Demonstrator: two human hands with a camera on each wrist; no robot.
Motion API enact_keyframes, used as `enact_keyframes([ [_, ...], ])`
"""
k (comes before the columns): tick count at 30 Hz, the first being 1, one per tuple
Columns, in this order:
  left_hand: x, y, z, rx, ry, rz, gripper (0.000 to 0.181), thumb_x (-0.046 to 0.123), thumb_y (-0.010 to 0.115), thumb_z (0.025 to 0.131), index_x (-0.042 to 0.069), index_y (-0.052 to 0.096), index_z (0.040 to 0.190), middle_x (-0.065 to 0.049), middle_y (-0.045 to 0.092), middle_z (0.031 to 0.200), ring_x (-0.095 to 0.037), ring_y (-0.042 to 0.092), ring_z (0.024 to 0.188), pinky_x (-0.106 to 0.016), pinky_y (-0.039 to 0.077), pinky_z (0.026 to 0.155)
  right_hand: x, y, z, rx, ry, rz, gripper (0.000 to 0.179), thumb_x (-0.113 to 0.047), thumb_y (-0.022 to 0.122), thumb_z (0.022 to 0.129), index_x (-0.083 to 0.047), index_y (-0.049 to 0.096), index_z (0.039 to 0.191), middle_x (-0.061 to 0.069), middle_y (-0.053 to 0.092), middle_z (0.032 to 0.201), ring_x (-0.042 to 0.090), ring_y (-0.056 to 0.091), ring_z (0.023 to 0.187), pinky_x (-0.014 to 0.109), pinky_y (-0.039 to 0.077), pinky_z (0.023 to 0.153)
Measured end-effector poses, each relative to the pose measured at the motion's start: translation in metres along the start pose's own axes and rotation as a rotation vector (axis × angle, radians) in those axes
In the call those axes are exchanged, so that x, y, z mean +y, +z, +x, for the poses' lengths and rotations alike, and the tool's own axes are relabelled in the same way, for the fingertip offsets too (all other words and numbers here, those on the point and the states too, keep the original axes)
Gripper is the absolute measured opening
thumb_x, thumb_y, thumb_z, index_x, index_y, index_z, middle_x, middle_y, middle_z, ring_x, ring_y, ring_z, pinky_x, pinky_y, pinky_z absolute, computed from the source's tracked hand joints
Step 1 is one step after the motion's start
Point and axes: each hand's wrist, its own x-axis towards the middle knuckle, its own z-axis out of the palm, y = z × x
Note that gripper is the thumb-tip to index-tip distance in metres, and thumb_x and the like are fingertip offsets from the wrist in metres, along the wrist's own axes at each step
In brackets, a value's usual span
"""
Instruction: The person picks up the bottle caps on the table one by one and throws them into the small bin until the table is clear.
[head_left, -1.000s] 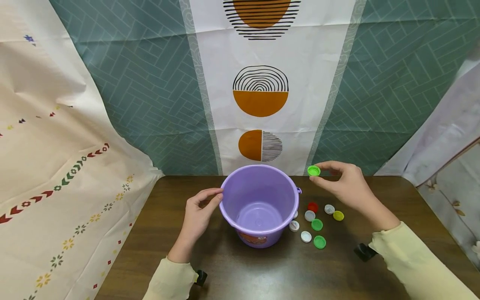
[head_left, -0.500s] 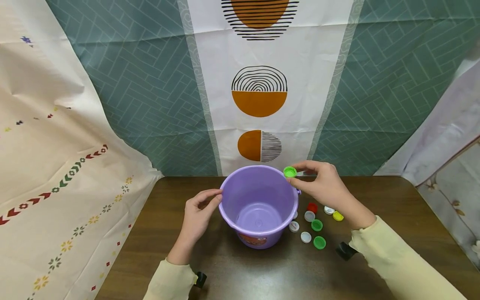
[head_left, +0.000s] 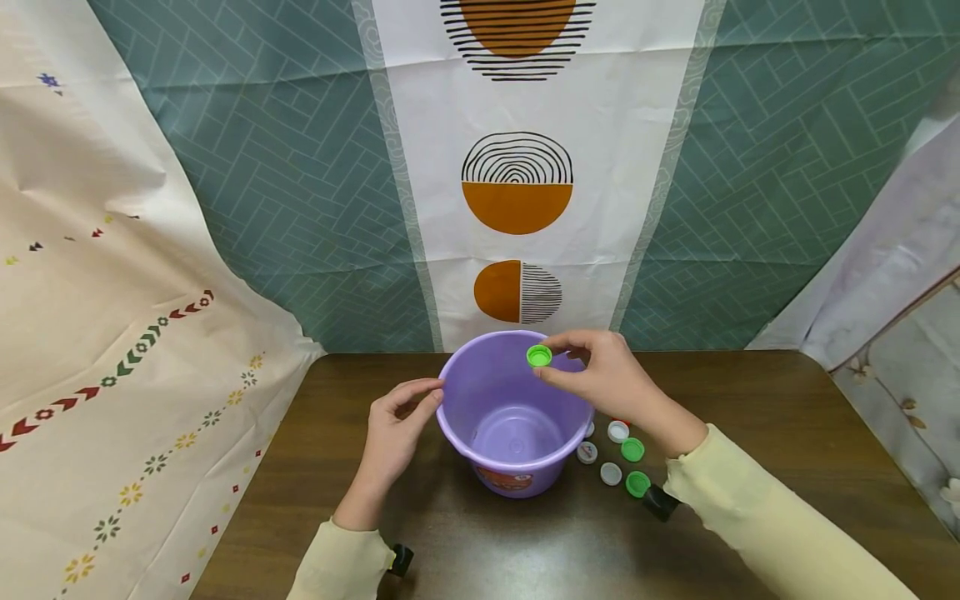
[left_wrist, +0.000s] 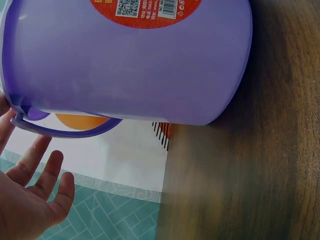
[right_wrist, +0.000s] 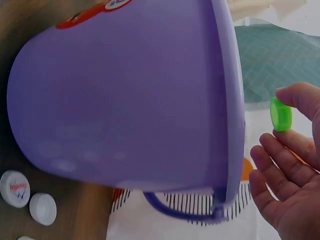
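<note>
A purple plastic bucket (head_left: 480, 371) stands upright on the wooden table, its inside bottom visible in the head view. My left hand (head_left: 395, 429) pinches the bucket's left rim between thumb and forefinger; its other fingers hang free beside the handle (left_wrist: 70, 134) in the left wrist view. Above the bucket's opening, toward the right, my right hand (head_left: 603, 373) holds a bright green bottle cap (head_left: 539, 357). Thumb and forefinger pinch that cap at its edges, as the right wrist view shows, while the remaining fingers are loosely spread.
Several loose bottle caps lie right of the bucket, among them a white cap (head_left: 611, 474), a green cap (head_left: 638, 484) and a red one (head_left: 621, 422) partly hidden. Behind the table (head_left: 360, 375) hangs a patterned curtain (head_left: 337, 208).
My right hand has carried the green bottle cap leftward, from beyond the bucket's right side to over its opening. The left hand stays at the rim.
</note>
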Motion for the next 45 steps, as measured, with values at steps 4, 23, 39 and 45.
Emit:
enact_keyframes([
  [4, 0.000, 0.000, 0.000, 0.002, 0.000, 0.001, 0.024, 0.014, 0.068, 0.085, 0.001, 0.069, 0.105, -0.014, 0.067, 0.109, -0.017, 0.061, 0.102, -0.023, 0.050, 0.076, -0.004, 0.008, 0.004, -0.017, -0.026, 0.009, 0.027, -0.041, 0.078, 0.073, -0.029, 0.070, 0.096, -0.016, 0.068, 0.093, 0.005, 0.060, 0.090, 0.033, 0.050, 0.083],
  [23, 0.002, 0.000, -0.001, 0.003, 0.002, -0.004, 0.024, 0.014, 0.069, 0.085, 0.002, 0.070, 0.106, -0.014, 0.068, 0.109, -0.019, 0.061, 0.103, -0.024, 0.050, 0.076, -0.012, 0.023, 0.007, -0.052, -0.061, 0.004, 0.025, -0.041, 0.077, 0.074, -0.031, 0.069, 0.095, -0.020, 0.068, 0.091, 0.000, 0.060, 0.091, 0.032, 0.048, 0.085],
  [39, 0.001, 0.000, 0.000, 0.003, 0.010, -0.007, 0.023, 0.013, 0.068, 0.085, 0.002, 0.070, 0.105, -0.014, 0.067, 0.110, -0.020, 0.061, 0.104, -0.022, 0.050, 0.076, -0.017, 0.023, 0.003, -0.051, -0.018, 0.000, 0.038, -0.050, 0.077, 0.071, -0.033, 0.068, 0.104, -0.015, 0.068, 0.099, 0.006, 0.060, 0.099, 0.036, 0.045, 0.093],
  [45, 0.000, -0.001, -0.001, 0.001, 0.001, -0.011, 0.023, 0.014, 0.069, 0.085, 0.003, 0.070, 0.105, -0.012, 0.068, 0.108, -0.019, 0.061, 0.103, -0.020, 0.049, 0.076, -0.016, 0.023, 0.003, -0.043, -0.007, -0.008, 0.038, -0.052, 0.076, 0.071, -0.035, 0.067, 0.104, -0.014, 0.068, 0.099, 0.007, 0.059, 0.100, 0.037, 0.044, 0.094],
])
